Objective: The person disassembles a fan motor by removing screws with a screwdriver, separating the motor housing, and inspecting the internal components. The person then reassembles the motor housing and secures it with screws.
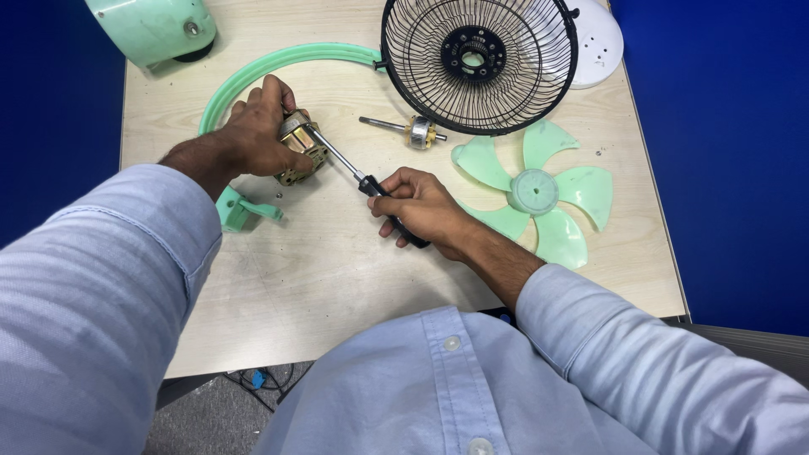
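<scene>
Your hands work a screwdriver into a fan motor.
Your left hand [253,131] grips the motor [299,150] on the tabletop [337,270]; your right hand [421,206] clasps the screwdriver [354,173], tip at the motor. Right lies a green fan blade [535,198], far a black grille [479,61].

Bare table [337,278] near the hands; fan guard [479,63] and blade [535,194] crowd the right.
</scene>
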